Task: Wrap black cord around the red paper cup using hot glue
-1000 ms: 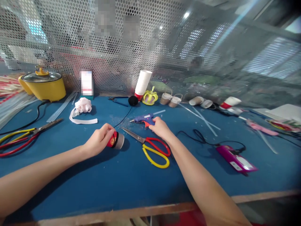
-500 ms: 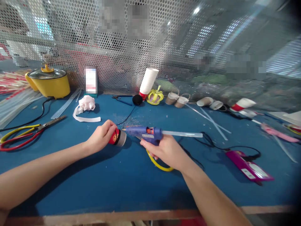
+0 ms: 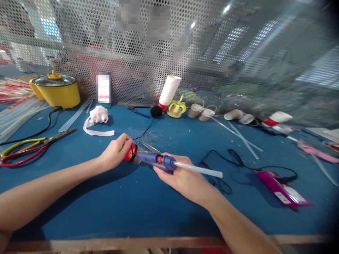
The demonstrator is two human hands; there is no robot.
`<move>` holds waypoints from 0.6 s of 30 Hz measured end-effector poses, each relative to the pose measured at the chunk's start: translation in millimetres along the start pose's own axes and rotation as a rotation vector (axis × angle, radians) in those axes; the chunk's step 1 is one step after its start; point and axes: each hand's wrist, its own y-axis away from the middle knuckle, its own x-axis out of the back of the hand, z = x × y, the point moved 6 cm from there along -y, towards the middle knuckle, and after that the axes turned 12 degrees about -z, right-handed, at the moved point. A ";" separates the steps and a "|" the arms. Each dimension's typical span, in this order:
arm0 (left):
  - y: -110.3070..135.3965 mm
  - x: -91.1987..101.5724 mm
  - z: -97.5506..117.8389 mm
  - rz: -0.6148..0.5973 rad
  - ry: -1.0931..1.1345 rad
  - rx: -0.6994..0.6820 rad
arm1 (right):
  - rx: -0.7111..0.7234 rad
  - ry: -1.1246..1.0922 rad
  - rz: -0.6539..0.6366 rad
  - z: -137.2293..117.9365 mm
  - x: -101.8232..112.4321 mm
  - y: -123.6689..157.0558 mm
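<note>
My left hand (image 3: 116, 150) is closed round a small red paper cup (image 3: 130, 154) lying on its side, its open end facing right. A black cord runs over the cup; a strand leads back to a black ball of yarn (image 3: 156, 112). My right hand (image 3: 182, 176) grips a blue hot glue gun (image 3: 155, 158) with a clear glue stick (image 3: 198, 169) jutting from its rear. The gun's nozzle is at the cup's side by the cord; I cannot tell whether it touches. Behind the gun lies a pointed metal blade (image 3: 149, 146), the rest of it hidden.
Red-and-yellow-handled pliers (image 3: 39, 146) and crumpled white ribbon (image 3: 99, 118) lie left. A yellow electric pot (image 3: 57, 93) stands behind them. Stacked white cups (image 3: 170, 90), a yellow basket-like piece (image 3: 176, 108) and small baskets (image 3: 196, 110) line the back. A purple power strip (image 3: 283, 188) lies right, amid cables.
My right hand has swung the glue gun lower and nearer, its nozzle moving onto the cup's side. The rear of the glue stick dipped. My left hand keeps its hold on the cup.
</note>
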 end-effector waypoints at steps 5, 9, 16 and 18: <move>-1.0 0.1 -0.9 0.005 0.001 0.001 | -0.008 0.093 0.045 -6.9 3.6 1.7; -0.9 0.0 -2.0 0.004 0.015 0.019 | 0.009 0.112 0.030 -8.6 2.4 1.3; -1.4 0.2 -1.7 0.014 0.011 0.011 | 0.048 0.133 0.037 -8.8 -0.2 2.3; -1.9 0.0 -2.1 0.011 0.010 0.013 | 0.052 0.133 0.040 -9.0 -0.6 2.8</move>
